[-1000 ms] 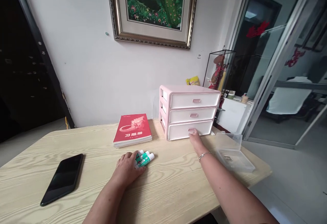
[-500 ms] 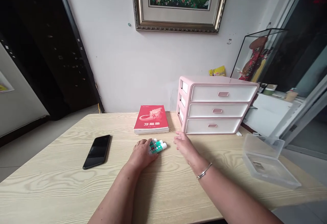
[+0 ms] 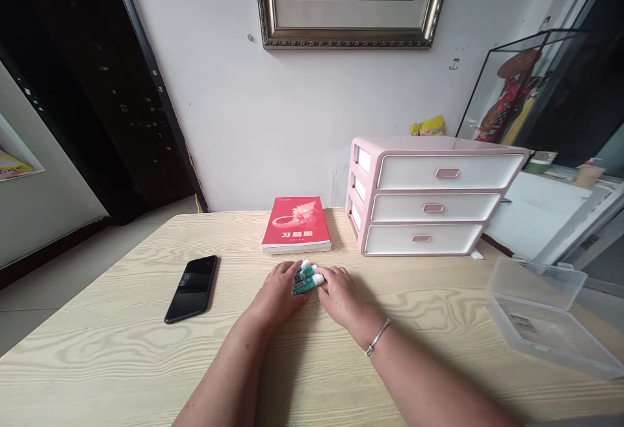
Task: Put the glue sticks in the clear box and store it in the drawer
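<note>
Three green glue sticks (image 3: 307, 282) with white caps lie side by side on the table, just in front of the red book (image 3: 297, 222). My left hand (image 3: 279, 292) is closed around their left ends, and its fingers hide those ends. From the other side my right hand (image 3: 342, 293), with a silver bracelet at the wrist, presses thumb and fingertips against the white caps. The glue sticks sit between both hands, low on the tabletop.
A black phone (image 3: 192, 288) lies to the left. At the back right stands a pink and white drawer unit (image 3: 433, 208), its three drawers closed. An open clear plastic box (image 3: 548, 329) rests near the table's right edge. A framed picture (image 3: 348, 37) hangs on the wall.
My right hand has moved left from beside the glue sticks and now touches their caps. My left hand keeps its hold. The camera view has shifted slightly.
</note>
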Motion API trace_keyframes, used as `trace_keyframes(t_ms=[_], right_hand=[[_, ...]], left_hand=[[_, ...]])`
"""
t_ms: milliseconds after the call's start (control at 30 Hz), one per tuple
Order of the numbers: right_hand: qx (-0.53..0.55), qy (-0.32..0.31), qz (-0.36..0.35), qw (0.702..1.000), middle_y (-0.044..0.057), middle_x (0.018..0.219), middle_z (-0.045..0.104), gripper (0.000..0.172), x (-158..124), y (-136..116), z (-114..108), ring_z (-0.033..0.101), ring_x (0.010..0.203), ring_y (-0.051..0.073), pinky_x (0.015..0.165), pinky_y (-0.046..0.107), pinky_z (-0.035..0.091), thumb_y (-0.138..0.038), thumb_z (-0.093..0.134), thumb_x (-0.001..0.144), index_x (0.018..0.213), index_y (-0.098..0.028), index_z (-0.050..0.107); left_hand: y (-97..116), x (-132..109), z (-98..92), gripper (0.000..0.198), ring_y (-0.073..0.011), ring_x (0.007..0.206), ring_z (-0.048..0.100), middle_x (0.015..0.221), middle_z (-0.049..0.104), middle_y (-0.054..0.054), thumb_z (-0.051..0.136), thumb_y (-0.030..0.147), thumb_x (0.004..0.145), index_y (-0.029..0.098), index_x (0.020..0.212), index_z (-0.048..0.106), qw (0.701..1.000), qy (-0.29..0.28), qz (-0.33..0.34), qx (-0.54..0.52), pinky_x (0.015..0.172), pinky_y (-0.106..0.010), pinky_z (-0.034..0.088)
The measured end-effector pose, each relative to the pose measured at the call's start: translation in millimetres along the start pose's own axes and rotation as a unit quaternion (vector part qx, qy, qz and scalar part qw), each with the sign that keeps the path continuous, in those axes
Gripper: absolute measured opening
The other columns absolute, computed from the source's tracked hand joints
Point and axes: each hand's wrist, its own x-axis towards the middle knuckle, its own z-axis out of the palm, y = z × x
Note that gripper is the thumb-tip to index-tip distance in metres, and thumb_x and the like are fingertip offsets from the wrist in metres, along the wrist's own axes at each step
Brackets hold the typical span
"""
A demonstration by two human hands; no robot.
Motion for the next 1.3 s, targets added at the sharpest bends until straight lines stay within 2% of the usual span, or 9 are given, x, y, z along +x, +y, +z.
trace_keyframes(t_ms=[200,367,467,600,700,800,1000,1100,1300], right_hand=[[-0.018,-0.012,-0.051,0.998,0.007,0.109,0.066,0.025,-3.6,0.6,-2.9,0.055,0.105,0.024,0.095,0.035,0.043,-0.012,0.057,0.086,0.109,-0.021,0.063],[0.023,-0.044,-0.033,0.998,0.006,0.106,0.067,0.022,-5.0,-4.0,-14.0,0.057,0.103,0.023,0.093,0.035,0.043,-0.010,0.059,0.084,0.103,-0.020,0.063],[0.093,-0.052,-0.012,0.994,0.006,0.106,0.067,0.021,-3.9,-6.5,-15.8,0.058,0.102,0.022,0.092,0.034,0.044,-0.014,0.059,0.086,0.105,-0.020,0.063],[0.227,-0.056,0.040,0.972,0.004,0.094,0.066,0.021,-0.3,-1.9,-10.2,0.059,0.085,0.018,0.078,0.031,0.047,-0.025,0.054,0.089,0.107,-0.019,0.063],[0.303,-0.043,0.066,0.950,0.002,0.087,0.065,0.022,2.8,1.5,-9.3,0.058,0.079,0.016,0.073,0.028,0.046,-0.032,0.053,0.090,0.102,-0.017,0.063],[0.304,-0.025,0.082,0.949,-0.001,0.073,0.060,0.029,3.7,0.4,-13.3,0.054,0.069,0.015,0.065,0.026,0.042,-0.042,0.046,0.094,0.087,-0.019,0.061],[0.285,0.015,0.095,0.954,0.002,0.077,0.064,0.038,3.3,-5.3,-15.2,0.056,0.072,0.016,0.068,0.027,0.042,-0.047,0.041,0.095,0.082,-0.019,0.063],[0.308,0.033,0.117,0.944,0.002,0.078,0.065,0.027,4.0,-8.9,-15.8,0.057,0.072,0.016,0.067,0.026,0.042,-0.036,0.045,0.090,0.081,-0.019,0.064],[0.314,0.061,0.116,0.940,-0.004,0.060,0.049,0.026,6.0,-10.6,-24.5,0.041,0.056,0.013,0.055,0.024,0.033,-0.026,0.042,0.083,0.084,-0.018,0.066]], left_hand=[[5.9,-2.5,-1.9,0.070,-0.0279,0.136,0.040,0.143,0.050,-0.009,0.069,0.029,0.075,0.025,0.142,0.047,0.999,-0.002,0.000,0.036,0.114,-0.038,0.030],[7.6,-4.3,-0.1,0.063,-0.0275,0.137,0.037,0.143,0.052,-0.006,0.068,0.028,0.077,0.028,0.138,0.052,0.998,0.001,0.039,0.047,0.116,-0.040,0.029],[7.9,-5.4,-1.0,0.047,-0.0296,0.139,0.035,0.143,0.053,-0.003,0.068,0.029,0.079,0.028,0.125,0.063,0.997,-0.007,0.052,0.056,0.117,-0.043,0.026],[14.2,-7.4,-7.3,0.032,-0.0290,0.139,0.035,0.142,0.055,-0.004,0.063,0.027,0.084,0.027,0.116,0.067,0.996,-0.014,0.064,0.059,0.117,-0.044,0.027],[27.3,-10.5,-13.4,0.028,-0.0285,0.132,0.045,0.134,0.060,-0.008,0.057,0.025,0.088,0.024,0.115,0.065,0.996,-0.020,0.070,0.053,0.107,-0.042,0.038],[42.6,-13.7,-15.8,0.029,-0.0287,0.114,0.059,0.124,0.065,-0.011,0.051,0.030,0.092,0.021,0.118,0.060,0.997,-0.034,0.040,0.053,0.088,-0.037,0.048],[59.3,-17.2,-9.7,0.034,-0.0286,0.092,0.068,0.113,0.069,-0.013,0.043,0.038,0.097,0.018,0.121,0.057,0.995,-0.061,0.020,0.070,0.071,-0.033,0.046],[59.4,-18.5,-6.5,0.038,-0.0287,0.092,0.068,0.110,0.070,-0.013,0.041,0.041,0.098,0.017,0.126,0.053,0.997,-0.062,0.036,0.016,0.070,-0.033,0.044],[56.8,-20.1,-12.2,0.040,-0.0186,0.068,0.056,0.077,0.062,-0.003,0.034,0.049,0.099,0.019,0.087,0.058,0.983,-0.070,0.058,-0.159,0.063,-0.028,0.039]])
